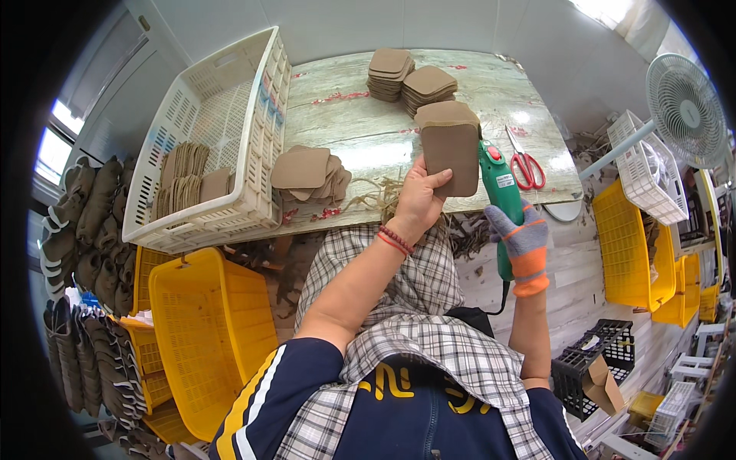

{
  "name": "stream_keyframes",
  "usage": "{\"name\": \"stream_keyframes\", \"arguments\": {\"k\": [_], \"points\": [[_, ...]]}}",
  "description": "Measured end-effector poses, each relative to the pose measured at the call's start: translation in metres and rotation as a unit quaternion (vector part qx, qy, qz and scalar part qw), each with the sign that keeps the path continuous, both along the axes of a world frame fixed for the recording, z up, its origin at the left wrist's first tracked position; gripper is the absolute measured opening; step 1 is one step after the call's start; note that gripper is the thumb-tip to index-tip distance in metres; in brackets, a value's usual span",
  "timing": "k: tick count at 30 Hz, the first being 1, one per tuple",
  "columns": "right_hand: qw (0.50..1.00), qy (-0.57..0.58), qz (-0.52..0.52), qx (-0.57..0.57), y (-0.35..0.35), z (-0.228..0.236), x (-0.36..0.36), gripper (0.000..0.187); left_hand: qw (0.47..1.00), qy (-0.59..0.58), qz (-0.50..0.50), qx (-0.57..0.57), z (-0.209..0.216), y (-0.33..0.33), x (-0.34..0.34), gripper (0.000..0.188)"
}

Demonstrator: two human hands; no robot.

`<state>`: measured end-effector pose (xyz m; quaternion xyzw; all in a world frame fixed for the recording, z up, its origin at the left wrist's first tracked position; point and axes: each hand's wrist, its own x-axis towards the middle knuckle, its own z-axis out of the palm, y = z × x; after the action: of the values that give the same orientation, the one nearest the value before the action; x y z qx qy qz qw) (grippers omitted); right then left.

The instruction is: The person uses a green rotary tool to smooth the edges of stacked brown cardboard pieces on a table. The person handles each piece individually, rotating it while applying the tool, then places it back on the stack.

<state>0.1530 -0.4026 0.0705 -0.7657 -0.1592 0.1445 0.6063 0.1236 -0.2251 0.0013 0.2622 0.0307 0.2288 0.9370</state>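
In my bare left hand [420,192], thumb in front, is a brown panel [451,157] with rounded corners, held upright over the table's front edge. Its upper end has an uneven, lighter edge. My right hand [525,239], in a grey and orange glove, grips a green corded power tool [500,184] with a red switch. The tool's head is close against the panel's upper right edge; whether they touch I cannot tell. Behind the panel stand two piles of similar brown panels [428,83]. A looser pile [303,170] lies left of my hand, beside tangled trimmings [376,197].
Red-handled scissors [527,169] lie on the table [345,123] right of the tool. A white crate [261,153] holding bundled brown pieces fills the left end. Yellow crates [192,307] stand below left, others at right. A fan [686,107] and black crate [583,368] are rightward.
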Motion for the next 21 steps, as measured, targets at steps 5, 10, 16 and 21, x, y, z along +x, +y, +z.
{"name": "stream_keyframes", "arguments": {"k": [5,10,16,21], "points": [[0.999,0.022,0.025,0.022,-0.004,0.004,0.003,0.031,0.999,0.008,-0.019,0.031,-0.002,0.004,-0.004,0.039],[0.998,0.040,0.049,0.003,-0.017,0.011,0.005,0.031,0.993,0.045,-0.036,0.106,0.006,0.025,-0.013,0.042],[0.992,0.025,0.109,-0.066,-0.039,0.005,0.012,0.039,0.961,0.102,-0.095,0.238,0.011,0.068,-0.024,0.044],[0.987,0.002,0.126,-0.103,-0.041,-0.004,0.009,0.047,0.925,0.145,-0.136,0.325,0.021,0.087,-0.035,0.041]]}}
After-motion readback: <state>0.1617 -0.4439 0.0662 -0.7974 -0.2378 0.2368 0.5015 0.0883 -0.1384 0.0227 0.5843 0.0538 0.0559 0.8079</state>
